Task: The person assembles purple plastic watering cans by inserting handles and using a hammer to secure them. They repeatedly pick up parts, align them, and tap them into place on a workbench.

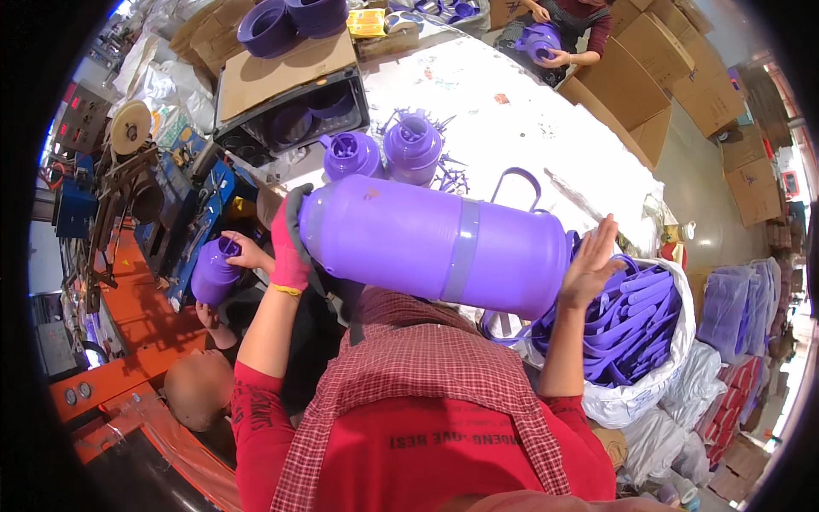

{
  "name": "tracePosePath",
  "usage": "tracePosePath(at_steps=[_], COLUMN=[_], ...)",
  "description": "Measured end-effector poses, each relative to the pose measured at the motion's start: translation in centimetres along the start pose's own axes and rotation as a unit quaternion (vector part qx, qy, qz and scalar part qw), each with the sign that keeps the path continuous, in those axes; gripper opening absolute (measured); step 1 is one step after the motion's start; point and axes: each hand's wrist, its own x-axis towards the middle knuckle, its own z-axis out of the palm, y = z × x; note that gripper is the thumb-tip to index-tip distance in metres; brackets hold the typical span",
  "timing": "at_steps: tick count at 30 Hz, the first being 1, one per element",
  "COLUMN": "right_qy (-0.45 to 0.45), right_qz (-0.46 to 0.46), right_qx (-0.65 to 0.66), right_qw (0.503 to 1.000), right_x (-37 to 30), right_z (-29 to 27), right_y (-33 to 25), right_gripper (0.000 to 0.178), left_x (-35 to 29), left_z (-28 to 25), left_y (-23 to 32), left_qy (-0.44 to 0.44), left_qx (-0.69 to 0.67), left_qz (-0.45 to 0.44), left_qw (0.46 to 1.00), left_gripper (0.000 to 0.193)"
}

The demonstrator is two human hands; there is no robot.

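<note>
A large purple vacuum flask body with a darker band lies level across the front of me, held between my two hands. My left hand, in a pink and grey glove, is closed around its narrower neck end. Against the wide base rests the palm of my bare right hand, its fingers stretched out. A thin purple handle loop shows behind the flask. Beyond it, two smaller purple flask bodies stand on the white table, with small purple plastic sprues around them.
At my right is a white sack full of purple strips. A black crate topped with cardboard carries purple rings. On the left, a co-worker's hands hold a purple flask part. Across the table another person holds a purple piece. Cardboard boxes stand right.
</note>
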Motion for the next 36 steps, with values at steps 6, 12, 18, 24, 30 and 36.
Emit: tracePosePath(at_steps=[6,12,18,24,30,36], right_qy=[-0.007,-0.161,0.097,0.140,0.074,0.069], right_qz=[0.028,-0.160,0.035,0.198,0.199,0.227], right_qx=[-0.247,-0.411,-0.355,-0.140,-0.575,-0.758], right_qw=[0.969,0.883,0.929,0.960,0.790,0.608], right_x=[0.9,-2.9,-3.6,0.2,9.3,15.3], right_z=[1.0,2.9,1.9,1.6,-7.2,-13.9], right_y=[-3.8,-4.6,2.0,3.9,14.0,29.6], right_gripper=[0.114,0.062,0.029,0.035,0.040,0.037], left_x=[-1.1,-2.2,-1.0,1.3,0.7,0.8], left_z=[-1.9,-2.9,-1.0,-2.3,-1.1,6.1], left_y=[-3.5,-7.1,-3.6,0.8,5.8,4.8], left_qy=[-0.016,0.032,0.080,0.063,-0.132,-0.444], left_qx=[-0.012,-0.188,-0.101,-0.052,0.032,-0.010], left_qz=[-0.015,-0.140,-0.075,0.069,0.173,0.435], left_qw=[1.000,0.972,0.989,0.994,0.976,0.783], left_gripper=[0.037,0.035,0.036,0.048,0.038,0.044])
